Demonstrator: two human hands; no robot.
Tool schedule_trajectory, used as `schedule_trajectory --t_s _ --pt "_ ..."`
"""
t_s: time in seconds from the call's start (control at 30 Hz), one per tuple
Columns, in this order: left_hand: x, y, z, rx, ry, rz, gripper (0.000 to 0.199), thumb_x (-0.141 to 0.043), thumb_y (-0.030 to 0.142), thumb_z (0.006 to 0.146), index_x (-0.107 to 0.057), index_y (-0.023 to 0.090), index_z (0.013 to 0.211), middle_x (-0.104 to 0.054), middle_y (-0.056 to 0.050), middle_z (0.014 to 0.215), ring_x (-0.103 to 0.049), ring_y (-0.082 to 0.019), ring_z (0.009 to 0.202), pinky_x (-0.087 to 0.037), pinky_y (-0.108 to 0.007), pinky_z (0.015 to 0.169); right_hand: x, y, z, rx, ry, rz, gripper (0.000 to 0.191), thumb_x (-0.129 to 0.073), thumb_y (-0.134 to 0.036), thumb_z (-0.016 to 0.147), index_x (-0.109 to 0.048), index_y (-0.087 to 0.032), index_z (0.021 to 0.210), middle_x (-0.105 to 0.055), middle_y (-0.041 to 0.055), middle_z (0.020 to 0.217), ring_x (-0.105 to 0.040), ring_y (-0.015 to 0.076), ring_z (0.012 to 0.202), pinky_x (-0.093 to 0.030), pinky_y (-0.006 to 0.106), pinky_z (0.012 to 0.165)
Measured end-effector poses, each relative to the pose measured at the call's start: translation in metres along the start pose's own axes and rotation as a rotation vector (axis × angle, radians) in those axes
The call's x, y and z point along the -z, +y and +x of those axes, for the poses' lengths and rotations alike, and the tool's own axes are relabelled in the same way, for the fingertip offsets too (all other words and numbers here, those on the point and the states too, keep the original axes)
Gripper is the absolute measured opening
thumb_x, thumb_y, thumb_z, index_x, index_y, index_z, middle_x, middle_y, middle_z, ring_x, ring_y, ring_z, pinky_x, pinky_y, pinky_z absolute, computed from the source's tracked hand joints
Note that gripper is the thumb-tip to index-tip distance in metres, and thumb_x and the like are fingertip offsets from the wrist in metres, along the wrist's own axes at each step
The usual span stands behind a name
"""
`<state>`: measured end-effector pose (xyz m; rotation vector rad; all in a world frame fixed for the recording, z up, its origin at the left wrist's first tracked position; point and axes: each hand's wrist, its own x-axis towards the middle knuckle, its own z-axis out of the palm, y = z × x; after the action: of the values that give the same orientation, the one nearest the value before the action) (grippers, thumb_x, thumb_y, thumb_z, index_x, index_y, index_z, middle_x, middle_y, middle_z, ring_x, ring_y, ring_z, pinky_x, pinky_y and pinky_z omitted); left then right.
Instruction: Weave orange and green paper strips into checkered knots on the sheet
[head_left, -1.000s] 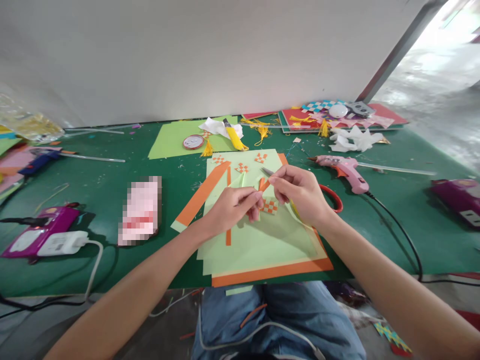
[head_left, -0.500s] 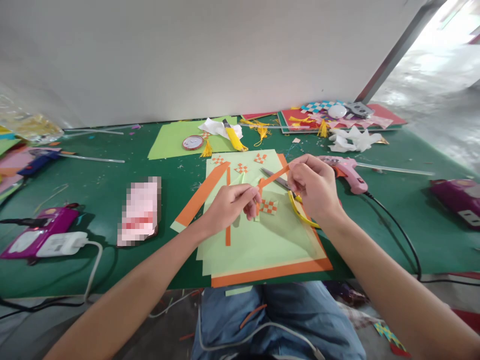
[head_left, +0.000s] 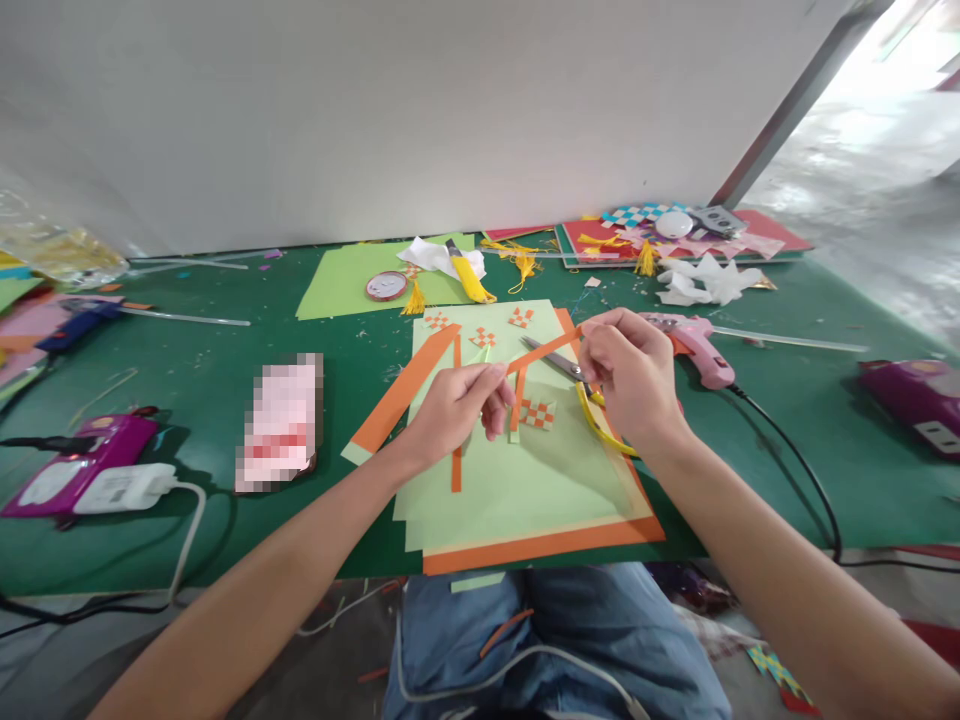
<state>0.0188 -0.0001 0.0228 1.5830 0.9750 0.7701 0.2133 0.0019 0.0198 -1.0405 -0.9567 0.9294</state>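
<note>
An orange paper strip (head_left: 543, 349) is stretched between my two hands, above pale green sheets (head_left: 525, 500). My left hand (head_left: 466, 402) pinches its left end between thumb and forefinger. The right end is in the closed fingers of my right hand (head_left: 630, 370). Beneath the strip lie scissors (head_left: 596, 425) with yellow handles, partly hidden by my right hand. A small orange-and-white checkered piece (head_left: 538, 413) and another narrow orange strip (head_left: 517, 400) rest on the sheets. A wide orange strip (head_left: 405, 390) lies slanted at their left.
A pink glue gun (head_left: 701, 350) lies right of my right hand, its black cord running to the table's front edge. A phone (head_left: 279, 422) with a blurred surface and a white plug (head_left: 124, 488) are on the left. A yellow cutter (head_left: 471, 272) lies behind the sheets.
My left hand has shifted slightly left along the held strip. The strip is straighter, and the narrow orange strip beneath it shows more clearly.
</note>
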Motion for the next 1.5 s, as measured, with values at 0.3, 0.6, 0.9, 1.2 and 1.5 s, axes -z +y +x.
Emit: schedule_trajectory --t_s 0.3,0.6,0.9,1.2,1.5 --pt "0.002 -0.002 -0.001 -0.084 0.047 0.147 0.042 -0.044 0.039 0.098 -0.061 0.015 0.067 -0.055 0.004 0.045 -0.051 -0.006 0.041 -0.043 -0.019 0.052 0.001 0.002 0.0 -0.028 -0.013 0.016 0.009 -0.06 -0.015 0.073 -0.056 -0.018 0.065 -0.038 -0.0096 0.046 -0.039 0.0049 0.04 -0.027 0.019 0.039" --pt "0.008 -0.007 0.002 -0.158 0.245 0.089 0.057 -0.043 0.048 0.097 -0.059 0.016 0.052 -0.051 0.002 0.04 -0.048 -0.007 0.038 -0.039 -0.021 0.048 0.004 0.002 0.004 -0.101 -0.045 0.056 0.01 -0.06 -0.017 0.075 -0.055 -0.018 0.067 -0.031 -0.0101 0.048 -0.037 0.0052 0.04 -0.025 0.021 0.041" --pt "0.018 -0.015 0.006 -0.251 0.351 0.443 0.046 -0.037 0.042 0.099 -0.062 0.017 0.07 -0.059 0.001 0.056 -0.055 -0.01 0.053 -0.041 -0.024 0.057 0.002 -0.007 0.0 -0.454 -0.381 -0.049 0.015 -0.052 -0.027 0.081 -0.045 -0.021 0.07 -0.028 -0.0088 0.053 -0.031 0.0073 0.045 -0.025 0.022 0.044" --pt "0.021 -0.013 0.009 -0.172 0.268 0.779 0.019 -0.046 0.034 0.095 -0.06 0.021 0.095 -0.064 0.002 0.071 -0.057 -0.013 0.064 -0.039 -0.025 0.062 -0.003 0.008 -0.007 0.114 -0.439 -1.13 0.023 -0.05 -0.024 0.085 -0.065 -0.02 0.101 -0.064 0.0018 0.076 -0.054 0.0158 0.062 -0.035 0.028 0.057" --pt "0.021 -0.009 0.01 -0.056 0.111 0.797 0.01 -0.054 0.029 0.087 -0.048 0.022 0.084 -0.061 0.0 0.08 -0.058 -0.018 0.074 -0.04 -0.028 0.061 -0.004 0.021 -0.006 0.604 -0.501 -1.129 0.029 -0.043 -0.013 0.092 -0.066 -0.018 0.11 -0.069 0.0104 0.103 -0.059 0.026 0.101 -0.051 0.041 0.087"
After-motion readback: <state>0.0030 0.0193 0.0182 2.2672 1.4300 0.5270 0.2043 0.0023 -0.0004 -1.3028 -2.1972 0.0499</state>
